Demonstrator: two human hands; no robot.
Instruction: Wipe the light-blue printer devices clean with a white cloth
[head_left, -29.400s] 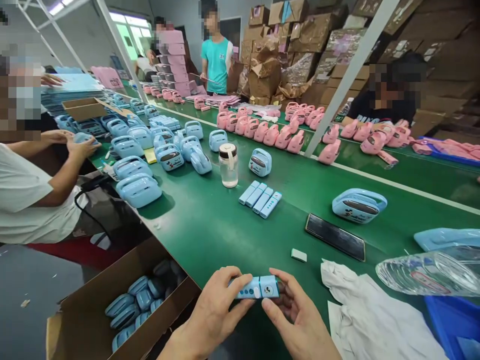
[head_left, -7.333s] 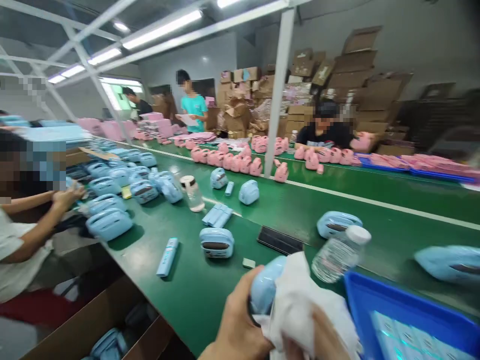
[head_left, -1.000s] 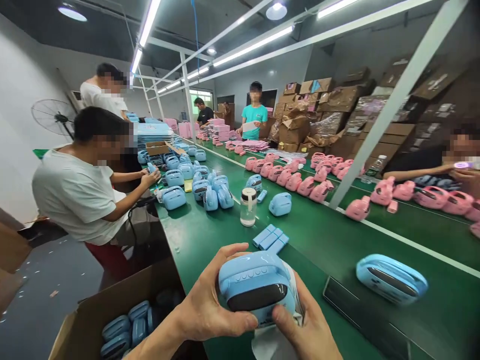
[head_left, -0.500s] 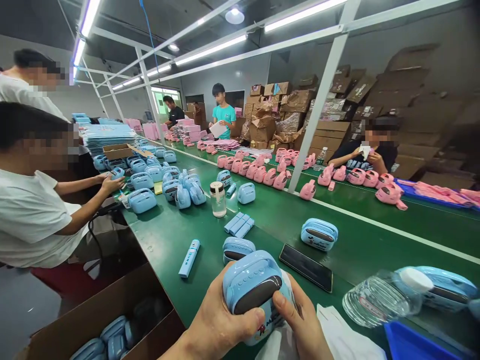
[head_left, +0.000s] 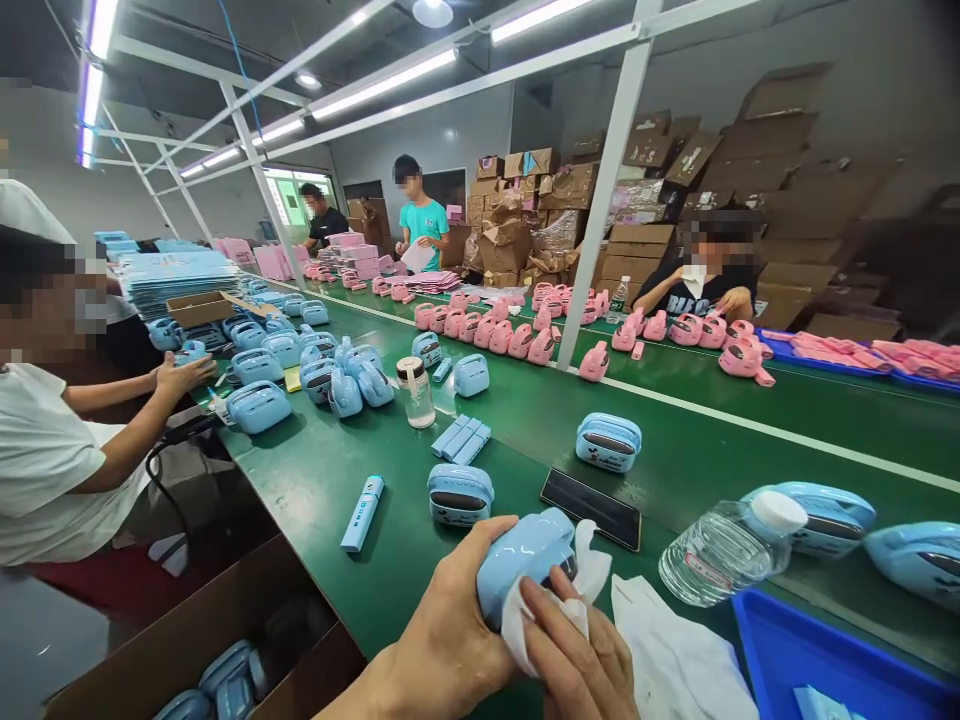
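A light-blue portable speaker with a moulded carry handle is raised above the front of the green table. My left hand wraps round its left side, thumb over the top. Pressed against the speaker's near right side is a white wiping cloth, which my right hand grips with bent fingers. Part of the speaker's dark front panel is hidden by the cloth and fingers. Just beyond, another blue speaker stands on the table. A slim light-blue stick with buttons lies to the left.
A black phone, a clear plastic bottle lying tilted, white cloth and a blue tray are at right. A glass jar stands farther back. Co-workers sit left and across. An open carton holds speakers below.
The speaker has been turned in my hands, so its smooth blue side shows instead of the dark front. My right hand has moved the cloth onto its side. The view has shifted right.
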